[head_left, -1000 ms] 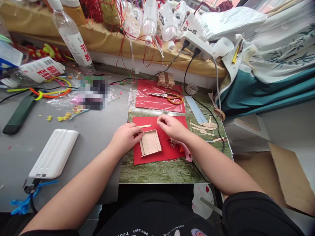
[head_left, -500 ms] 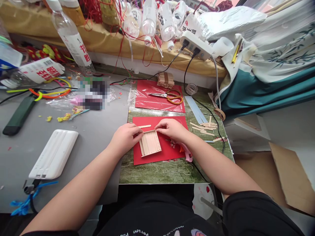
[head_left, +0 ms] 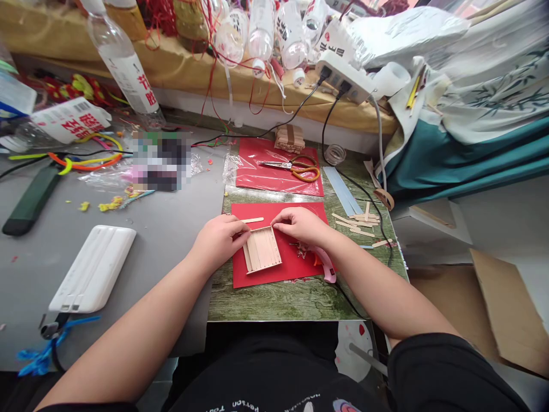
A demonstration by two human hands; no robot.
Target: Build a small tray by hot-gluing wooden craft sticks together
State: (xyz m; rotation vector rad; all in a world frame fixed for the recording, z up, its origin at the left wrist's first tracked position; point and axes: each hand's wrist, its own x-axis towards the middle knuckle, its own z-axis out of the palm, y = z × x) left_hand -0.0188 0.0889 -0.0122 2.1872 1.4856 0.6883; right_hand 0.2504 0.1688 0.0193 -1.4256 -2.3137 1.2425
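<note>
- Red card [head_left: 253, 279] lies flat on the green wood-patterned counter [head_left: 257, 306], perhaps for protecting this surface.
- Pale wooden sticks, side by side, make a small stick panel [head_left: 263, 250], which rests slightly turned on the card, between the 2 hands.
- Left hand [head_left: 221, 237] has its thumb and fingers closed at the far left corner of the panel, probably so that it does not slide.
- Right hand [head_left: 298, 223] pinches with its fingertips at the far right corner; with 2 corners held, the far edge seems to be kept straight.
- Just beyond this edge, 1 loose stick [head_left: 253, 220] lies near the left fingers.
- Pink glue gun [head_left: 325, 266] lies under the right forearm, its tip towards the panel but apart from it, so it is within easy reach.
- Scissors [head_left: 306, 168] rest on the plastic-wrapped red pack [head_left: 253, 177], farther away, maybe to leave the hands free space.
- Scattered sticks [head_left: 360, 223] lie at the right, near the blue strips [head_left: 342, 190].
</note>
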